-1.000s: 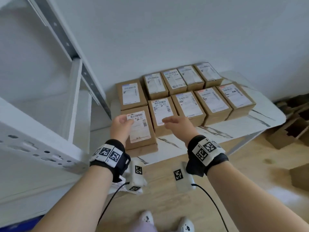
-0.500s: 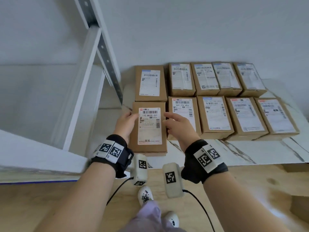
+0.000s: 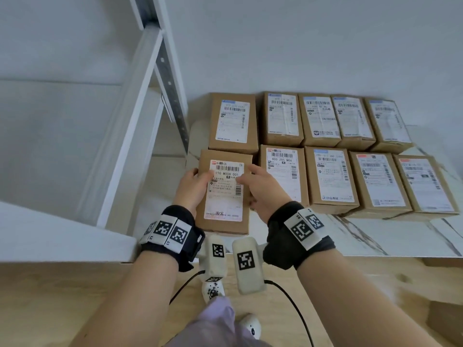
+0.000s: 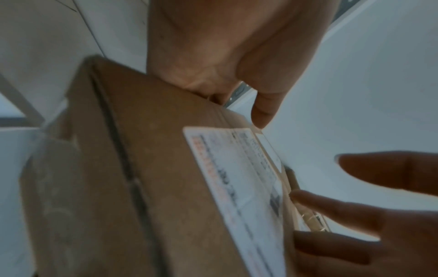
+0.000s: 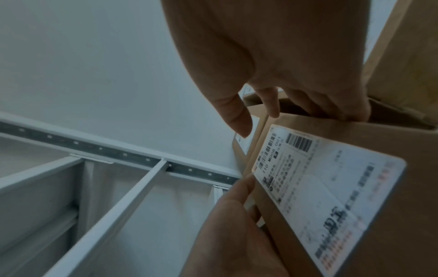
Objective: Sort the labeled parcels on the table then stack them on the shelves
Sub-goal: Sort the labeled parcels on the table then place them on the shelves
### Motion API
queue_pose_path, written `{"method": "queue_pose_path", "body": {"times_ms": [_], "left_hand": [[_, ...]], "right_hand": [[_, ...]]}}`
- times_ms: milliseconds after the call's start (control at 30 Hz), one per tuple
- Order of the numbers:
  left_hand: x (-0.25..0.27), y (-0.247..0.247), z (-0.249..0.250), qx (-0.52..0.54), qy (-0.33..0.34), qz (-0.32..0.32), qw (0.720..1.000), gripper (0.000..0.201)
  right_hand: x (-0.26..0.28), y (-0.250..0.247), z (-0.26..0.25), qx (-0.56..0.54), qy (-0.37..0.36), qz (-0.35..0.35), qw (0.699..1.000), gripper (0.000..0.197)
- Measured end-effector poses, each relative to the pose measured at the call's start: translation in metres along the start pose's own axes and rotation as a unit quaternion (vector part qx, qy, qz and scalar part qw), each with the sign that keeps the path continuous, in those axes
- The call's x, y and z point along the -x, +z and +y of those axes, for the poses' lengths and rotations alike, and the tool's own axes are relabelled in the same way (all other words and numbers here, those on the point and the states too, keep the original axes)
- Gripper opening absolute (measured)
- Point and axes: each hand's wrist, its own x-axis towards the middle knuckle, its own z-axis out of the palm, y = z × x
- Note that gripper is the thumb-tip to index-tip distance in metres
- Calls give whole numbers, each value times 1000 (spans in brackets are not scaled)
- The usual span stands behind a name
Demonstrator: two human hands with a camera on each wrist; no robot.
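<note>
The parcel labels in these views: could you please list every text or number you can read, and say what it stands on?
"110 M008 001": label of the held parcel, gripped by left hand and right hand.
"800 205 N06": label of the front-row parcel right of it.
Fine print and the other parcels' labels: too small or blurred.
Square markers on both wristbands: patterns, no words.

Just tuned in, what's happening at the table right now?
A person is holding one parcel, labelled 110 M008 001, between both hands: the left hand grips its left edge and the right hand its right edge. It seems raised off the marble table, though the lift is hard to judge. Nine other labelled parcels lie in two rows on the table. The white shelf unit stands to the left, and no parcels show on it.
</note>
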Motion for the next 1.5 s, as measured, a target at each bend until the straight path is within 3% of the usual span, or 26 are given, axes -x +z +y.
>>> {"method": "queue_pose_path", "body": {"times_ms": [100, 233, 333, 400, 567, 733, 933, 1267, 1500], "left_hand": [[3, -3, 5, 5, 32, 16, 999, 40], [13, -5, 16, 7, 55, 2, 998, 33], [23, -6, 21, 24, 61, -1, 998, 28], [29, -8, 23, 32, 65, -6, 997, 29], [40, -9, 33, 42, 103, -38, 993, 37], [60, 0, 46, 50, 159, -91, 982, 26], [99, 5, 46, 39, 206, -118, 971, 53], [212, -12, -15, 23, 243, -74, 967, 70], [290, -69, -66, 18, 246, -2, 969, 50]], "right_hand": [[7, -6, -6, -40, -4, -7, 999, 39], [20, -21, -16, -74, -2, -21, 997, 42], [29, -29, -21, -44, 2, -23, 999, 15], [35, -35, -21, -48, -3, -4, 999, 9], [52, -47, -23, -46, -65, 7, 997, 27], [67, -60, -22, -32, -147, 65, 986, 47], [102, -72, -11, -53, -199, 84, 975, 49], [194, -75, 57, -57, -236, 36, 969, 50], [248, -29, 103, -49, -261, -45, 963, 51]]}}
